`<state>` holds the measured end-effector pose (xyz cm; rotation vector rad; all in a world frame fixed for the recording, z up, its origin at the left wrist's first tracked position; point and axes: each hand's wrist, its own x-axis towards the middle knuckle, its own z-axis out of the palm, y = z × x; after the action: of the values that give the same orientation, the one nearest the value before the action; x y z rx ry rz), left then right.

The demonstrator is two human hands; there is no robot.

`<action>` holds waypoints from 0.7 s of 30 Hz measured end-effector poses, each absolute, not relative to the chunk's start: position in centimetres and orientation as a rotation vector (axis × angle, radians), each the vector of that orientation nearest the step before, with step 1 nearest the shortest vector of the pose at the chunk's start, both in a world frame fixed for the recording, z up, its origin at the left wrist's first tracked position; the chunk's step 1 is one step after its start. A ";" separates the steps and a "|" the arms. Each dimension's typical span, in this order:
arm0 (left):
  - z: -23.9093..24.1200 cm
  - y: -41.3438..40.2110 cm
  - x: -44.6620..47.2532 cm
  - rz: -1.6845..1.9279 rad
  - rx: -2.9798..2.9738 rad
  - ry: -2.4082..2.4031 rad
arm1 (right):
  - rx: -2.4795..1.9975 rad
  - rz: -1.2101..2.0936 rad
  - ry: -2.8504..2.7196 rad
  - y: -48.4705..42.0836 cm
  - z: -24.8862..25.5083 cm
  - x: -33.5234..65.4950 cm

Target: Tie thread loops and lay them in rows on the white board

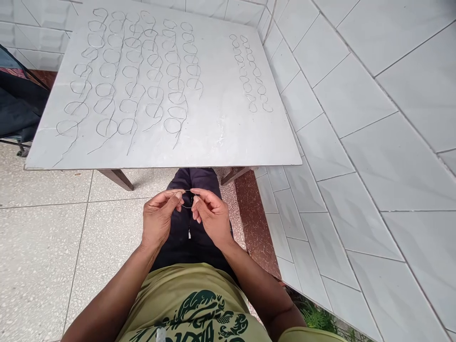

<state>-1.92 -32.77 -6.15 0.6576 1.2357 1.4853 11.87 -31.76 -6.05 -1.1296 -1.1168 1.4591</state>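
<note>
A thin wire loop [186, 207] is held between both hands, just off the table's front edge and above my lap. My left hand [159, 216] pinches its left side between thumb and forefinger. On the right side, my right hand [212, 216] grips it the same way. Parts of the loop are hidden behind the fingers. Beyond them, rows of wire loops with long tails [107, 90] lie on the left and middle of the white table. Two columns of smaller wire rings [245, 80] lie on its right.
The white table [221, 147] stands on wooden legs [116, 179] just ahead. A tiled wall [349, 156] runs close along the right. At the far left is a dark folded item with a wheel [21, 109]. Speckled tiles [42, 237] cover the floor.
</note>
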 end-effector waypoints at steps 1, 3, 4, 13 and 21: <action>-6.1 -32.7 -2.0 1.469 0.658 1.227 | -1.142 1.424 -1.137 -31.8 -6.1 11.9; -6.1 -32.7 -2.2 1.454 0.665 1.218 | -1.170 1.349 -1.167 -31.8 -6.3 11.9; -6.0 -32.7 -2.2 1.460 0.670 1.218 | -1.182 1.322 -1.178 -31.8 -6.4 11.9; -5.3 -32.6 -3.1 1.576 0.813 1.186 | -1.255 1.147 -1.297 -31.5 -6.6 12.2; -5.2 -32.4 -4.8 1.496 0.873 1.069 | -1.186 1.259 -1.316 -31.3 -6.1 12.5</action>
<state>-4.79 -32.44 -5.17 0.8725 1.0692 1.4960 12.50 -31.28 -6.14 -1.1857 -1.3162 1.2589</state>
